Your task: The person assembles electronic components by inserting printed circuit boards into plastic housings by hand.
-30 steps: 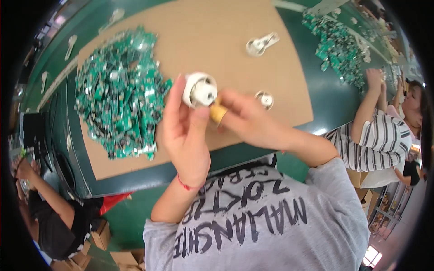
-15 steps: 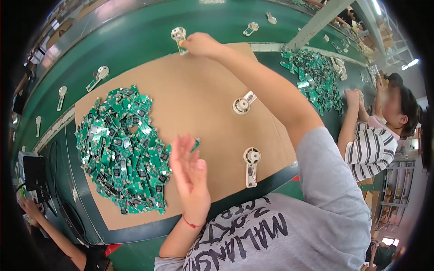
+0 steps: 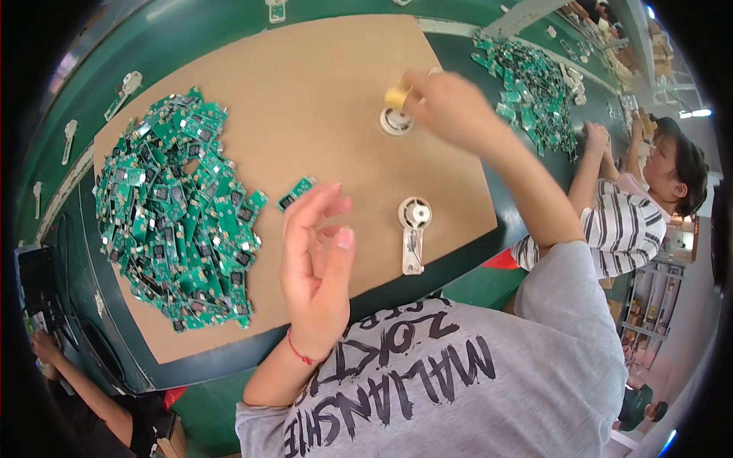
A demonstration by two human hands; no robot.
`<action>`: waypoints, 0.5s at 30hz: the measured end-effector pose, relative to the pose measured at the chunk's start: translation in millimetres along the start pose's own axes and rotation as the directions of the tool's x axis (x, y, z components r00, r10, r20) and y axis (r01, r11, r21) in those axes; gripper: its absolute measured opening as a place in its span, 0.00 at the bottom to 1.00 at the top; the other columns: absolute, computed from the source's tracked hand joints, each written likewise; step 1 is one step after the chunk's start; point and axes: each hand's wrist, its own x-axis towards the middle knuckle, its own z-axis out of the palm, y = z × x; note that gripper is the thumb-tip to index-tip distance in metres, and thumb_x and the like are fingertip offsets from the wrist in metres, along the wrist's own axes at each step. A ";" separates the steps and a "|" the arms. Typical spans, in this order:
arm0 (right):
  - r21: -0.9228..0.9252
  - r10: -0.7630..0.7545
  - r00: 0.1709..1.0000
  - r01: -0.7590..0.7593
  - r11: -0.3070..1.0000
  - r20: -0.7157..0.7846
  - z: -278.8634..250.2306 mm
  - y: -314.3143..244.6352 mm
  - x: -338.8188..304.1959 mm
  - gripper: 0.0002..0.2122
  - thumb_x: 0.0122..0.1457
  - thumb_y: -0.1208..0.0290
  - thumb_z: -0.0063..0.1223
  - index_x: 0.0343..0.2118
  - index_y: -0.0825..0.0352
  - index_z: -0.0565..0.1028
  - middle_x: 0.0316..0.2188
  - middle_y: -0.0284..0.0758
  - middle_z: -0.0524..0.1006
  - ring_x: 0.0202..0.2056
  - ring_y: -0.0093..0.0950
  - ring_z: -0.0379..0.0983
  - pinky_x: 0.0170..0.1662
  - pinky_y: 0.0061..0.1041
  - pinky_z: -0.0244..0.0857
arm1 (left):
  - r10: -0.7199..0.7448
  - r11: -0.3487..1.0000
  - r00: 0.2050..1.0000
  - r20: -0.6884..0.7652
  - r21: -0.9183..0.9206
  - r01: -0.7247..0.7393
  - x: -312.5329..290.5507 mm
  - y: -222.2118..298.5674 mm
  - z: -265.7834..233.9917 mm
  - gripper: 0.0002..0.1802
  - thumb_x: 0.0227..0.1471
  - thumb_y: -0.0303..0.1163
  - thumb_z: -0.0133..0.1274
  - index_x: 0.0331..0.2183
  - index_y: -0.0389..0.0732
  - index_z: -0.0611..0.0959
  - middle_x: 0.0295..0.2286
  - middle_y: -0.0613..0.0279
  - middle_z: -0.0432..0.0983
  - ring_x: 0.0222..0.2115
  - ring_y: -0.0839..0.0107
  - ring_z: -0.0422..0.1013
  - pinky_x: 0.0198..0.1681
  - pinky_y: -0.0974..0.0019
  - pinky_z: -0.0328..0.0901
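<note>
My left hand (image 3: 314,259) is held palm-in over the cardboard, fingers extended and thumb apart, holding nothing. Just beyond its fingertips lies a single green circuit board (image 3: 296,194). My right hand (image 3: 450,107) reaches over a white plastic housing with a round head (image 3: 397,122). That hand covers most of the housing's handle. Its fingers curl downward, blurred and partly hidden, with a yellow covering (image 3: 395,97) near the tips; whether it grips the housing cannot be seen. Nearer me lies another white housing (image 3: 413,233), its narrow handle pointing toward me.
A large pile of green circuit boards (image 3: 179,221) covers the left of the cardboard sheet (image 3: 336,69). More housings (image 3: 124,93) sit on the green belt beyond. At right, a co-worker (image 3: 622,214) sits by another board pile (image 3: 527,91). Another person's arm (image 3: 88,389) shows lower left.
My right hand has come back from the housing on the far belt to the one on the cardboard's right side. The view has shifted; my left hand remains raised and open.
</note>
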 end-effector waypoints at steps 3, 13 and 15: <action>0.121 -0.157 0.980 0.171 0.978 -0.121 22.4 -11.3 -29.2 0.10 0.49 0.74 0.48 0.36 0.67 0.69 0.35 0.39 0.70 0.39 0.37 0.67 0.35 0.30 0.64 | 0.110 0.973 0.991 0.071 0.198 -0.122 -1.9 1.6 3.6 0.16 0.49 0.22 0.47 0.44 0.36 0.73 0.42 0.56 0.66 0.42 0.68 0.65 0.44 0.70 0.60; 0.478 -0.511 0.853 0.493 0.727 -0.103 45.1 -38.6 -46.6 0.09 0.46 0.81 0.51 0.32 0.69 0.69 0.30 0.37 0.69 0.37 0.34 0.65 0.40 0.29 0.61 | 0.271 0.176 0.945 0.185 0.955 -0.237 -4.7 -0.8 -32.9 0.14 0.44 0.25 0.52 0.38 0.41 0.76 0.36 0.61 0.69 0.37 0.62 0.65 0.41 0.62 0.60; 0.434 -0.569 0.811 0.565 0.702 -0.135 45.2 -41.5 -47.7 0.09 0.46 0.80 0.50 0.33 0.69 0.69 0.30 0.37 0.69 0.38 0.34 0.65 0.42 0.30 0.61 | 0.310 0.075 0.933 0.183 0.974 -0.216 0.0 -3.7 -35.6 0.14 0.44 0.25 0.53 0.37 0.42 0.76 0.35 0.62 0.70 0.36 0.63 0.65 0.39 0.62 0.60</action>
